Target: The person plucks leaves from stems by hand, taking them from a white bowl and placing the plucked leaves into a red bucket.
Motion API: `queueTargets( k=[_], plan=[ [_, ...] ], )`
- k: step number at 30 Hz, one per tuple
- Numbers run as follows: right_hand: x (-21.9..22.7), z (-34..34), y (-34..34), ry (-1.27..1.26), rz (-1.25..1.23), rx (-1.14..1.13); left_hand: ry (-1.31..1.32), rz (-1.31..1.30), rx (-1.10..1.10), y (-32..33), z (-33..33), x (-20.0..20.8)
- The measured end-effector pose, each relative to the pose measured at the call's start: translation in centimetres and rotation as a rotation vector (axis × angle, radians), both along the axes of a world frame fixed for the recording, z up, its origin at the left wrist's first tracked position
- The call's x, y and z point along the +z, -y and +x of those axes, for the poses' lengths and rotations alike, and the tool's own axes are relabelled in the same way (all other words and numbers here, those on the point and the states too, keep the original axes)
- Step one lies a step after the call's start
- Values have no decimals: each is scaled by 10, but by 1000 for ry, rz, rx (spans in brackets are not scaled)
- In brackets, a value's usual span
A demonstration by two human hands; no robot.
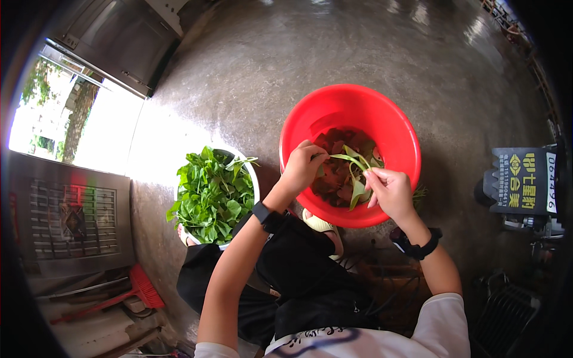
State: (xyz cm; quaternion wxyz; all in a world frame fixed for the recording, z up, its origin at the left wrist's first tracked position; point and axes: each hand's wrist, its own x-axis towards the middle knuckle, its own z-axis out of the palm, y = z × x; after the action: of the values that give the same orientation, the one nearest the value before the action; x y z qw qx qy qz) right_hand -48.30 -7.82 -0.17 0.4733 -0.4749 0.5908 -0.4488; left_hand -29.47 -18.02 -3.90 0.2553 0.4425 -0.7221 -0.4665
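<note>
Over a round red basin (391, 119), both hands hold a pale green leafy stem (352, 158). My left hand (302, 166) pinches its left end, fingers closed. At the stem's lower right part, my right hand (391, 190) grips it between thumb and fingers, with a yellowish leaf hanging below. Dark reddish and green leaves (340, 179) lie in the bottom of the basin. To the left of my legs stands a white tub (255, 179) heaped with fresh green leafy vegetables (215, 197). A black band sits on each wrist.
A red broom (143, 287) leans at lower left, near a metal door panel (71, 221). At right stands a vehicle with a dark mudflap (522, 181). A dark metal rack (507, 307) is at lower right. The grey concrete floor (250, 77) stretches beyond the basin.
</note>
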Motion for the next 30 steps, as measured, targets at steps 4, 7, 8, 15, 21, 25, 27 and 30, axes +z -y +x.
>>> queueTargets(
  k=[4, 7, 8, 15, 21, 25, 27, 30],
  plan=[
    [-4, 14, -4, 8, 22, -21, 183, -375, 153, -5, -27, -8],
    [0, 23, -3, 13, 27, -16, 344, -562, 210, 2, -30, -26],
    [5, 26, -4, 18, 21, -4, 447, -532, 187, 15, -14, -34],
    [5, -2, -5, 214, 128, -129, 289, -669, 230, -5, -22, -12],
    [9, 0, -1, 239, 161, -155, 209, -119, -102, -25, -37, 9],
    [10, 1, 1, 258, 115, -189, -110, 60, -57, -18, -30, -3],
    [7, -1, 1, 280, 94, -201, -80, 13, -57, -16, -27, -6],
    [4, 0, -2, 319, 125, -136, -23, -180, -20, -11, -28, -9]
  ],
)
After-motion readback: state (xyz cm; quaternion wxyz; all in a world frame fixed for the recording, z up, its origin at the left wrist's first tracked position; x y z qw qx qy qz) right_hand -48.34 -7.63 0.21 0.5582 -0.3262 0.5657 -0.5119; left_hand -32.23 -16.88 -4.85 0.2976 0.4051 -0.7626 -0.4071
